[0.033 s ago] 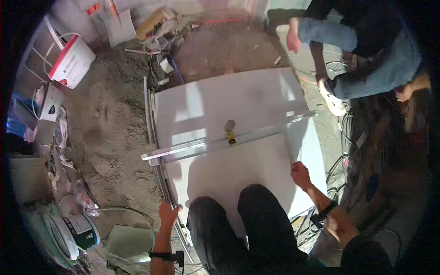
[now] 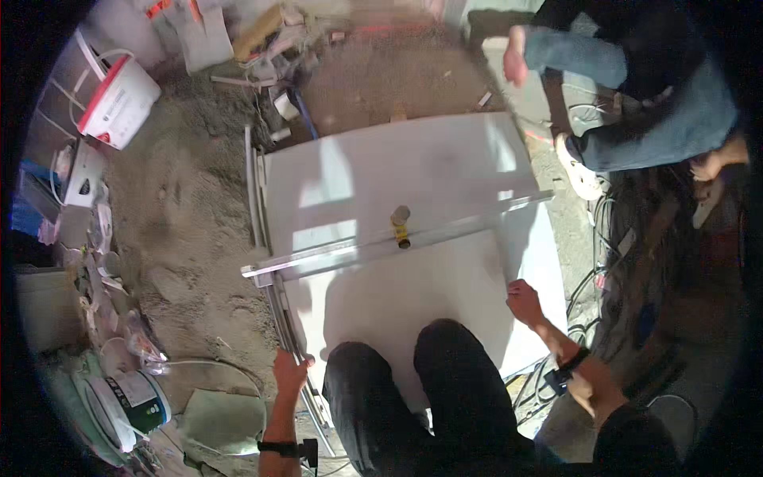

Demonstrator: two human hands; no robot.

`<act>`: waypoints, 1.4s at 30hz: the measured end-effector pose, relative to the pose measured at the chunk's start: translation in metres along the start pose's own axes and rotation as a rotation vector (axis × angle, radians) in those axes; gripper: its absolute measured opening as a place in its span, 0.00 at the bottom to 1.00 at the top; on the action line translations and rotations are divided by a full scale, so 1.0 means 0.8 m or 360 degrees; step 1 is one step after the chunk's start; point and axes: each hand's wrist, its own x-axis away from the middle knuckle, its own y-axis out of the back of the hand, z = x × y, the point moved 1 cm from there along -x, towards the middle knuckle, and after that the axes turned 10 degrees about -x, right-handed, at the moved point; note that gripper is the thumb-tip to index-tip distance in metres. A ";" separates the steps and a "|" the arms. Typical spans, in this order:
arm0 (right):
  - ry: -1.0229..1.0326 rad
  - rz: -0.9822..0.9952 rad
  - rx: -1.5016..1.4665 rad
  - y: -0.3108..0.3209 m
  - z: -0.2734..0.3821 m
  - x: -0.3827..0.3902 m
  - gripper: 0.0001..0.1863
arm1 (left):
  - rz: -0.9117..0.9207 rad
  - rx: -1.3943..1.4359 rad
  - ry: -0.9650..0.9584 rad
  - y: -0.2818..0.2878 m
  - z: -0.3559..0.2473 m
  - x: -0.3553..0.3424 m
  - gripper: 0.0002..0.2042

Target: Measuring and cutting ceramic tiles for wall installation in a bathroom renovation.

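Under my knees lies a white board (image 2: 469,270), on top of a larger white sheet (image 2: 413,159). My left hand (image 2: 292,370) is closed beside the thin metal profiles (image 2: 280,314) along the boards' left edge, its thumb pointing inward; what its fingers hold is hidden. My right hand (image 2: 524,304) is curled at the upper board's right edge, and whether it grips that edge cannot be made out. Ahead, a long metal straightedge (image 2: 453,231) lies slantwise across the boards. A small yellow-and-black object with a round grey end (image 2: 400,228) stands at its middle.
White buckets with a red rim (image 2: 119,107) and a dark label (image 2: 131,405) line the left, over dusty ground. Rubble (image 2: 278,60) lies at the back. Another person in jeans (image 2: 660,143) is at the far right, near black cables (image 2: 604,230).
The view has shifted very slightly. The other person's hand at the far right has moved a little to the right. My hands stay where they were.
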 end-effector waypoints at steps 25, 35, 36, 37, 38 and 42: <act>0.0661 0.1352 0.0065 -0.151 0.328 -0.146 0.27 | -0.0403 0.0770 0.0101 0.131 -0.067 -0.186 0.16; 0.0718 0.1291 0.0079 -0.159 0.313 -0.145 0.26 | -0.0290 0.0825 0.0172 0.131 -0.070 -0.182 0.17; 0.0772 0.1270 0.0110 -0.160 0.312 -0.146 0.26 | -0.0295 0.0919 0.0184 0.130 -0.069 -0.183 0.16; 0.0825 0.1248 0.0140 -0.160 0.312 -0.147 0.26 | -0.0299 0.1014 0.0195 0.131 -0.067 -0.184 0.16; 0.0826 0.1248 0.0132 -0.161 0.313 -0.147 0.26 | -0.0302 0.1006 0.0194 0.133 -0.066 -0.186 0.16; 0.0835 0.1218 0.0107 -0.166 0.311 -0.145 0.23 | -0.0334 0.0979 0.0258 0.124 -0.068 -0.193 0.15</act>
